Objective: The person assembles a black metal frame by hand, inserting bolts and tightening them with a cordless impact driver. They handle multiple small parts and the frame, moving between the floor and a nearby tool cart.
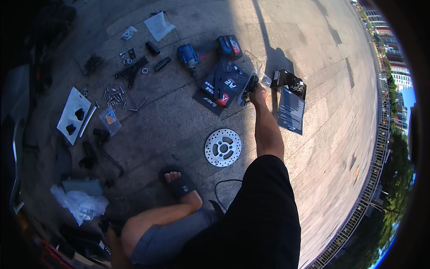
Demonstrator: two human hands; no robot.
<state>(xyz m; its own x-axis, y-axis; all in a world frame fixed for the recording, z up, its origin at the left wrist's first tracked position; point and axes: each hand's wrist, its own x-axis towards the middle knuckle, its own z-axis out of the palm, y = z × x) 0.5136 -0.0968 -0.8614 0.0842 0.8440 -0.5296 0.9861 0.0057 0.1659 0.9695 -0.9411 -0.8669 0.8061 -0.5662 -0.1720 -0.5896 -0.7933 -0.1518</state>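
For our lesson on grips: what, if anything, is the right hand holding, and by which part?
The right hand is at clear plastic packaging; whether it grips anything, and where, cannot be told.

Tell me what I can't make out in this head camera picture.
All in the head view:
Right hand: anything held is too small and dark to identify.
Left hand: lost in shadow beside the knee.
Open box: what lies inside is too small.
Dark panel: cut off by the left edge.
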